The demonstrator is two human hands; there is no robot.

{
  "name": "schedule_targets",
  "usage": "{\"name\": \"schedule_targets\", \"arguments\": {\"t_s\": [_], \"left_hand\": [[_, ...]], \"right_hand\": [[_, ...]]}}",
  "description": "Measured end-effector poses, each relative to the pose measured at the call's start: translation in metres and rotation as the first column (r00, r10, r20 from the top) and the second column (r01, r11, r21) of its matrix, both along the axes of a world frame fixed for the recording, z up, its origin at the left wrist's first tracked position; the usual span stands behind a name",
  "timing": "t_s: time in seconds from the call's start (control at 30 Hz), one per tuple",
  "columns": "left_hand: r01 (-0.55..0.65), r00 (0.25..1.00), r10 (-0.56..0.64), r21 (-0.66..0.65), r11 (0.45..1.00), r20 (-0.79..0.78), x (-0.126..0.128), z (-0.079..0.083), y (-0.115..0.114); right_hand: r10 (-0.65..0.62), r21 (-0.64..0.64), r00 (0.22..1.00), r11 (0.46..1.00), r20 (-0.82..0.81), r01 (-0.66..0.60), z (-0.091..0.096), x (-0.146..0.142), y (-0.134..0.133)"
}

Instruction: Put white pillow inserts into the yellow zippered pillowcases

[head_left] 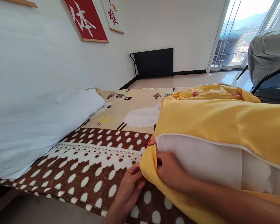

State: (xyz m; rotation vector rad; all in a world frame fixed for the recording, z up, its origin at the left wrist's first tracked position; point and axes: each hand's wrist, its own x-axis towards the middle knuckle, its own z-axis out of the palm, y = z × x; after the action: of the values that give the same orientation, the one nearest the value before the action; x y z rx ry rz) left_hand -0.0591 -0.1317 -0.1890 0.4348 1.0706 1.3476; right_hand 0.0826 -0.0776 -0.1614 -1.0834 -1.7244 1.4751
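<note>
A yellow fabric cover (pixel 205 118) lies on the bed at the right, with a long opening edged in white, perhaps a zip. Inside it shows a smooth white cushion-like filling (pixel 200 158). My left hand (pixel 132 183) pinches the cover's near left corner from outside, thumb and fingers on the cloth. Through the opening, my right hand (pixel 169 168) reaches in at the same corner, its fingers curled on the inner side of the cloth. The right fingertips are partly hidden by the fold, and my right forearm lies across the filling.
A white pillow (pixel 42 124) lies at the bed's left by the wall. Under everything spreads a brown and cream patterned blanket (pixel 102 168). Bunched yellow cloth (pixel 214 90) lies behind the cover. Beyond are a black folded frame (pixel 154 62) and a grey-covered chair (pixel 268 46).
</note>
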Motion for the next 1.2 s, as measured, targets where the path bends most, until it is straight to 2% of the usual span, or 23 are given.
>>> {"name": "schedule_targets", "arguments": {"t_s": [0.2,0.37,0.53,0.6,0.67,0.83,0.93,1.0,1.1,1.2], "left_hand": [[0.07,0.997,-0.071,-0.032,0.997,-0.044,0.0,0.005,-0.005],[0.224,0.971,-0.226,-0.035,0.974,-0.077,-0.008,0.004,-0.004],[0.376,0.907,-0.38,-0.058,0.925,-0.184,-0.009,0.013,0.001],[0.361,0.908,-0.364,-0.053,0.931,-0.206,-0.004,0.015,0.003],[0.291,0.94,-0.291,-0.03,0.956,-0.179,0.0,0.015,0.005],[0.092,0.991,-0.096,-0.044,0.995,-0.094,-0.006,0.004,0.006],[0.038,0.987,-0.052,-0.093,0.995,-0.152,-0.022,0.0,0.002],[0.012,0.983,-0.037,-0.137,0.991,-0.181,-0.033,0.002,-0.002],[-0.01,0.977,-0.027,-0.172,0.985,-0.211,-0.045,0.008,-0.007],[-0.032,0.966,-0.01,-0.157,0.987,-0.259,-0.056,0.015,-0.009]], "right_hand": [[0.035,-0.08,0.999,0.996,-0.02,-0.036,-0.011,-0.003,0.001],[0.007,-0.038,1.0,0.999,0.017,-0.007,-0.009,-0.002,-0.001],[-0.045,0.067,0.996,0.997,0.071,0.04,-0.008,-0.004,-0.004],[-0.086,0.117,0.995,0.99,0.047,0.08,-0.008,-0.004,-0.005],[-0.114,0.144,0.994,0.983,0.002,0.112,-0.009,-0.003,-0.007],[-0.06,0.162,0.996,0.984,-0.068,0.071,-0.006,0.002,-0.011],[-0.083,0.078,0.987,0.992,-0.137,0.095,0.006,0.005,-0.008],[-0.096,-0.01,0.988,0.995,-0.118,0.095,0.02,0.008,-0.002],[-0.075,-0.052,0.994,0.995,0.081,0.079,0.053,0.018,0.013],[-0.001,-0.006,0.963,1.0,0.271,0.002,0.093,0.041,0.032]]}}
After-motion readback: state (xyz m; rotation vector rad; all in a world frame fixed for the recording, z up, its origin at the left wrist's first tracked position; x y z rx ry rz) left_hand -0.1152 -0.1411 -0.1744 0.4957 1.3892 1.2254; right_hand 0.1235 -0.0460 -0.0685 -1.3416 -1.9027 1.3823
